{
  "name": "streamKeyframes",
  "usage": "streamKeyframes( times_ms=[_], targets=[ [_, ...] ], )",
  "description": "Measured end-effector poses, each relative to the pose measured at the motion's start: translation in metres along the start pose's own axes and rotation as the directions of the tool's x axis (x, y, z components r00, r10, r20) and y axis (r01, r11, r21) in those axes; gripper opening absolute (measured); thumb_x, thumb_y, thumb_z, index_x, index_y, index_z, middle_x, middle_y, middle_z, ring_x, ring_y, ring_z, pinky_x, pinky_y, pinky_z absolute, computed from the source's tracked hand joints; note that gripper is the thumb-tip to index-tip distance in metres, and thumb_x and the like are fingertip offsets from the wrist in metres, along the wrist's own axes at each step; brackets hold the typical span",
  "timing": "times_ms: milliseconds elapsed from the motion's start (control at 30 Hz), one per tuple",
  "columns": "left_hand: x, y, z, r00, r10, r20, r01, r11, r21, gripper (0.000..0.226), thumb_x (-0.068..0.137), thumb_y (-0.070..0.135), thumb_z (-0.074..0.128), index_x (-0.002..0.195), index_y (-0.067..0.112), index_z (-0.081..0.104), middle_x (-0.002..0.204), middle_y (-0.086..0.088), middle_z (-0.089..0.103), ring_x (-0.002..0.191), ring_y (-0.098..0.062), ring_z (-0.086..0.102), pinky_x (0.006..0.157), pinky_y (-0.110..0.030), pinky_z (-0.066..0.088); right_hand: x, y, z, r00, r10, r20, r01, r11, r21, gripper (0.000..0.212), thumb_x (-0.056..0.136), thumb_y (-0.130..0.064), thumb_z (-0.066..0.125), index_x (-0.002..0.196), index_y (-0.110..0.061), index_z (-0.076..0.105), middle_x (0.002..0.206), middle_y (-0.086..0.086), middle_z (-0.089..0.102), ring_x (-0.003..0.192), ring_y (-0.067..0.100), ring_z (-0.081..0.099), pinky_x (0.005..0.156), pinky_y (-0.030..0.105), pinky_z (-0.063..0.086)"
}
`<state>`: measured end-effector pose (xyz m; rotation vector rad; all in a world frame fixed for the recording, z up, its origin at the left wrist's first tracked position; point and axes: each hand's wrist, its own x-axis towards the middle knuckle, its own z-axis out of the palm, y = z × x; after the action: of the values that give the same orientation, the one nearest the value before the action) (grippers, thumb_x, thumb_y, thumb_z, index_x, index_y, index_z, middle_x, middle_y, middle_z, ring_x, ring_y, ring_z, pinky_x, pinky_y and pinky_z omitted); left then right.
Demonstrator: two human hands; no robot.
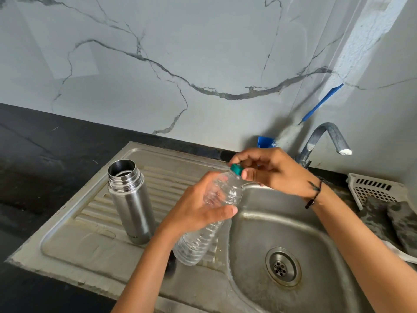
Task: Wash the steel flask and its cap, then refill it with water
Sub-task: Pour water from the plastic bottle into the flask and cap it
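I see a white marble-veined wall (180, 53) behind a black countertop (45, 154). A white plastic basket (374, 188) sits right of the steel tap (325, 138), with a blue brush handle (322, 102) leaning above.

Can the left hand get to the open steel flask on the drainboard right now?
Probably not at once. The left hand grips the clear plastic bottle, whose teal cap the right hand pinches. The upright steel flask stands just beside it, nothing between; it need only free the bottle.
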<state>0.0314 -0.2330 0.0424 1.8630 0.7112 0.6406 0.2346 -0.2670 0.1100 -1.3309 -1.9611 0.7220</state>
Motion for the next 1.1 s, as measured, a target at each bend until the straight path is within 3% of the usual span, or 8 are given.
streamKeyframes(
  times_ms=[133, 267, 367, 467, 567, 667, 867, 1100],
  targets=[
    [0.007, -0.003, 0.007, 0.999, 0.013, -0.036, -0.015, 0.999, -0.048, 0.076, 0.058, 0.065, 0.067, 0.126, 0.042, 0.043, 0.11, 0.012, 0.064, 0.099, 0.004, 0.062, 0.081, -0.018, 0.051, 0.007, -0.001, 0.01, 0.994, 0.011, -0.111, -0.014, 1.0, -0.027, 0.013, 0.082, -0.028, 0.055, 0.093, -0.027, 0.062, 0.081, 0.007, 0.068, 0.07, 0.035, 0.057, 0.066, 0.047, 0.049],
    [0.029, -0.01, 0.009, 0.969, -0.016, -0.245, -0.005, 0.996, -0.087, 0.071, 0.059, 0.066, 0.066, 0.122, 0.056, 0.036, 0.12, 0.013, 0.05, 0.112, -0.003, 0.052, 0.091, -0.028, 0.047, 0.016, 0.01, 0.017, 0.972, 0.065, -0.226, -0.067, 0.998, -0.002, 0.035, 0.088, -0.041, 0.057, 0.116, -0.019, 0.054, 0.079, 0.0, 0.062, 0.064, 0.03, 0.055, 0.06, 0.041, 0.049],
    [0.058, -0.017, 0.002, 0.929, -0.114, -0.351, 0.084, 0.991, -0.101, 0.083, 0.06, 0.071, 0.063, 0.132, 0.053, 0.026, 0.124, 0.009, 0.041, 0.124, -0.016, 0.03, 0.103, -0.04, 0.033, 0.019, 0.036, 0.026, 0.967, 0.205, -0.153, -0.201, 0.979, 0.039, 0.044, 0.089, -0.018, 0.063, 0.128, -0.021, 0.044, 0.099, -0.002, 0.058, 0.074, 0.035, 0.061, 0.062, 0.044, 0.055],
    [0.09, -0.02, 0.0, 0.932, -0.146, -0.331, 0.113, 0.987, -0.117, 0.084, 0.079, 0.054, 0.063, 0.146, 0.036, 0.015, 0.128, 0.009, 0.037, 0.129, -0.013, 0.019, 0.107, -0.037, 0.025, 0.028, 0.06, 0.045, 0.942, 0.323, -0.09, -0.329, 0.943, -0.054, 0.067, 0.082, -0.016, 0.07, 0.138, -0.019, 0.033, 0.117, 0.001, 0.052, 0.086, 0.022, 0.061, 0.069, 0.033, 0.054],
    [0.119, -0.03, 0.005, 0.932, -0.17, -0.321, 0.137, 0.983, -0.124, 0.079, 0.086, 0.044, 0.062, 0.147, 0.031, 0.015, 0.141, 0.0, 0.033, 0.135, -0.018, 0.018, 0.108, -0.033, 0.025, 0.046, 0.079, 0.062, 0.906, 0.35, -0.237, -0.372, 0.927, -0.053, 0.076, 0.078, -0.026, 0.075, 0.137, -0.014, 0.029, 0.11, -0.004, 0.05, 0.092, 0.014, 0.055, 0.073, 0.023, 0.047],
    [0.141, -0.04, 0.007, 0.929, -0.219, -0.297, 0.159, 0.964, -0.212, 0.077, 0.086, 0.046, 0.061, 0.148, 0.031, 0.018, 0.149, 0.001, 0.027, 0.139, -0.016, 0.02, 0.114, -0.043, 0.026, 0.073, 0.104, 0.059, 0.832, 0.365, -0.418, -0.397, 0.918, 0.012, 0.07, 0.075, -0.028, 0.077, 0.129, -0.008, 0.037, 0.101, -0.004, 0.054, 0.091, 0.014, 0.055, 0.078, 0.031, 0.051],
    [0.161, -0.063, 0.006, 0.922, -0.27, -0.277, 0.188, 0.939, -0.289, 0.051, 0.095, 0.031, 0.054, 0.141, 0.024, 0.035, 0.144, 0.004, 0.037, 0.128, -0.005, 0.035, 0.101, -0.023, 0.031, 0.132, 0.162, 0.035, 0.698, 0.415, -0.584, -0.463, 0.883, 0.074, 0.068, 0.075, -0.023, 0.075, 0.129, -0.006, 0.035, 0.113, 0.012, 0.061, 0.1, 0.031, 0.061, 0.08, 0.041, 0.052],
    [0.177, -0.087, 0.0, 0.849, -0.373, -0.374, 0.248, 0.906, -0.342, 0.027, 0.094, 0.002, 0.045, 0.111, 0.017, 0.059, 0.114, 0.003, 0.06, 0.108, -0.009, 0.055, 0.081, -0.013, 0.039, 0.169, 0.214, 0.034, 0.652, 0.441, -0.617, -0.544, 0.838, 0.024, 0.07, 0.078, -0.021, 0.07, 0.134, -0.007, 0.031, 0.122, 0.016, 0.056, 0.104, 0.035, 0.056, 0.077, 0.035, 0.045]
  ],
)
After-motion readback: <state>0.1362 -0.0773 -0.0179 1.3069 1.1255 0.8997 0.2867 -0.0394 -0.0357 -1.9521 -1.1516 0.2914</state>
